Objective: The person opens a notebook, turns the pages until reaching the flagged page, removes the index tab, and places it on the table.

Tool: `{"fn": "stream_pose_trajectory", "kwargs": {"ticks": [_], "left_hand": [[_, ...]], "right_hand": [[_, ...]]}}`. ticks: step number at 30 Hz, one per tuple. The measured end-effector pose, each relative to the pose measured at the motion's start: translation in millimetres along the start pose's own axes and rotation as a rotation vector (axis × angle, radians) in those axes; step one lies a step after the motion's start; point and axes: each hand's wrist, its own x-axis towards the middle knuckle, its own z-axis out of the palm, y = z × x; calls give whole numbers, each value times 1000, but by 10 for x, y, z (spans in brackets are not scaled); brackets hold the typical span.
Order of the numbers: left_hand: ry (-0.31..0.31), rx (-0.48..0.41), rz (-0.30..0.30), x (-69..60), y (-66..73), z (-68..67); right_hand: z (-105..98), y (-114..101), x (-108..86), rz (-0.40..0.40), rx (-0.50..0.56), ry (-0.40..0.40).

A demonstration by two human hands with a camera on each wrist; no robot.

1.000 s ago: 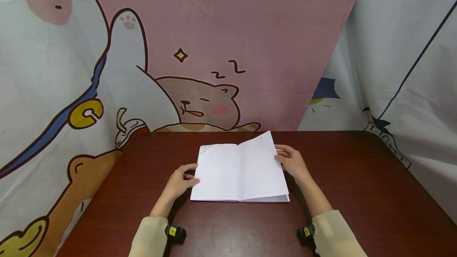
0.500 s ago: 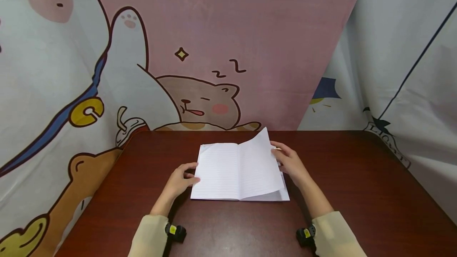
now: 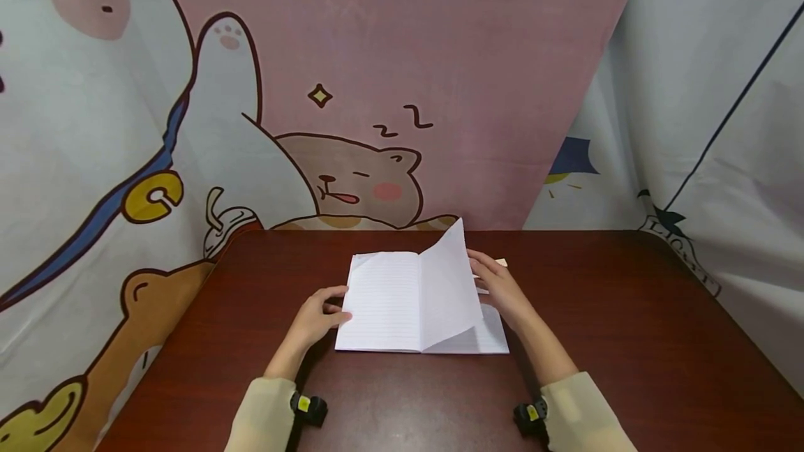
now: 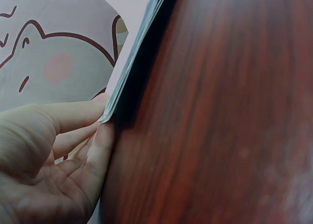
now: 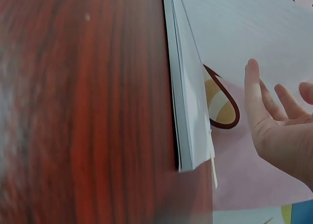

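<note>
An open lined notebook [image 3: 384,302] lies on the table, its left page flat. My left hand [image 3: 314,318] pinches its left edge, thumb on top and fingers beneath; the left wrist view shows that notebook edge [image 4: 134,57] between thumb and fingers. A lifted page [image 3: 446,291] stands up over the right half and leans left. Beside its right edge is my right hand [image 3: 505,291]. In the right wrist view the right hand [image 5: 281,126] has its fingers apart, near the raised page [image 5: 230,28]; whether they touch it I cannot tell. Under them the remaining pages [image 5: 190,111] lie stacked.
The dark red-brown table [image 3: 402,403] extends around the notebook. A narrow cream strip [image 3: 501,263] shows past the right hand. Behind the table hangs a pink and white cartoon cloth [image 3: 490,89], with white cloth [image 3: 722,159] at the right.
The right-hand page has swung up and to the left, uncovering more of the page below. My right hand has moved left with it. The left hand stays on its edge.
</note>
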Motion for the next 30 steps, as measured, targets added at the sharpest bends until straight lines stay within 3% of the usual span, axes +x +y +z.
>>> {"fn": "stream_pose_trajectory", "kwargs": {"ticks": [6,16,21,30], "left_hand": [[-4,-15,-2,3,2,0],[-42,-79,8,-8,27,-67],[-55,-108,19,-23,34,-77],[-37,-157,25,-33,11,-81]], "right_hand": [[93,-2,9,-39,16,-64],[281,65,47,-24,-5,-153],[373,81,59,-52,25,-247],[498,87,58,-55,-21,-343]]}}
